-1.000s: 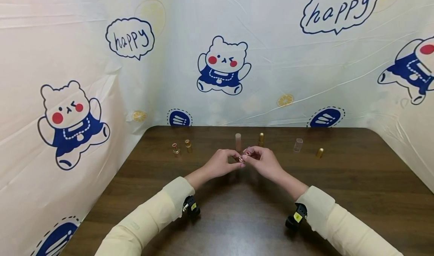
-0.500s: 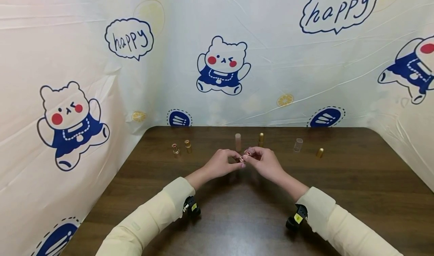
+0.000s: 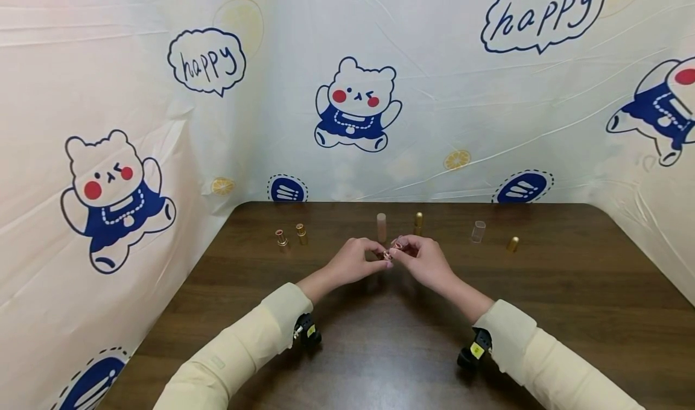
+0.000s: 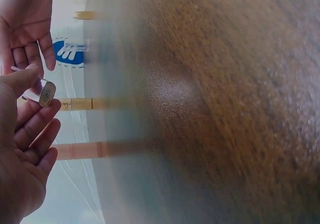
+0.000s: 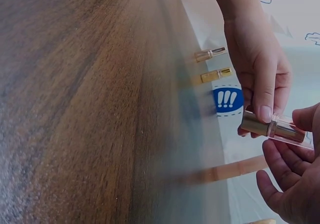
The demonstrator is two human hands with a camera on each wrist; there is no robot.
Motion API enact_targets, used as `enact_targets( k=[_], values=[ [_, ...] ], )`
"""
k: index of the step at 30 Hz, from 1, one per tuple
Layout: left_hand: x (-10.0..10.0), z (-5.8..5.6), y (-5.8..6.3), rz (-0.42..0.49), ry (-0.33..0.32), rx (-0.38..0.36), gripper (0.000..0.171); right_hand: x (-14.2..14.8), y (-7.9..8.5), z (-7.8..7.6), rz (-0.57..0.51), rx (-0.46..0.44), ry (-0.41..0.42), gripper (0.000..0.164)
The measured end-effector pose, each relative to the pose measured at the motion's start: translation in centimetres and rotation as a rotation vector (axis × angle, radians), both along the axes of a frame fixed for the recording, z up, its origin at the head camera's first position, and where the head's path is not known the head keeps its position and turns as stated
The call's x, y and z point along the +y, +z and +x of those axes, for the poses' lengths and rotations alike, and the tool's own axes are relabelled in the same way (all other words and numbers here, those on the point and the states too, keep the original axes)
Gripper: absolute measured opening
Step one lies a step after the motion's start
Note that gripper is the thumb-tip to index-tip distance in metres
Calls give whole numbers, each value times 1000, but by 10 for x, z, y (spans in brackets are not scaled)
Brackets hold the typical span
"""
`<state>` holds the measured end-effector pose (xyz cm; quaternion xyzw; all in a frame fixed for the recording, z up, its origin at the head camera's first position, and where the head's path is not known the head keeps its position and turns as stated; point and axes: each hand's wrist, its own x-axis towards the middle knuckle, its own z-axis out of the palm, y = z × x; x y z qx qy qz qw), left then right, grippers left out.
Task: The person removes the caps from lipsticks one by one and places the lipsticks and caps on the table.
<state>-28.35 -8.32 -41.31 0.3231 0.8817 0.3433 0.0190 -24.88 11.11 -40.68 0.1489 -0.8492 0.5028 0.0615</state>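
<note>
Left hand [image 3: 355, 260] pinches gold metallic lipstick tube [image 5: 254, 124]; right hand [image 3: 426, 258], at 3 o'clock, clear boxy plastic cap [image 5: 290, 132]; likely light, slick: grip sides.

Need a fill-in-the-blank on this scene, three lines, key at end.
The left hand pinches one end of the lipstick; the other end is in the ____.
In the head view, the clear cap sits to the ____ of the small gold cap.
Each speech bubble on the backdrop reads "____".

Missing words: right hand; left; happy.
</note>
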Motion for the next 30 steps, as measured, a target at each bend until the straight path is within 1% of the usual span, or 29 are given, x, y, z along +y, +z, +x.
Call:
enact_targets(
  k=[8,17,24,30],
  values=[
    [-1,0,1,-5,-11,5,12,1,0,1,1,-3,6,9],
    [-2,-1,1,-5,-28,15,11,2,0,1,-20,-23,32,7],
    [-3,1,4,-15,-21,6,8,1,-1,2,-11,34,50,5],
    [-4,2,5,-4,-18,5,8,-1,-2,3,-7,45,46,6]
  ],
)
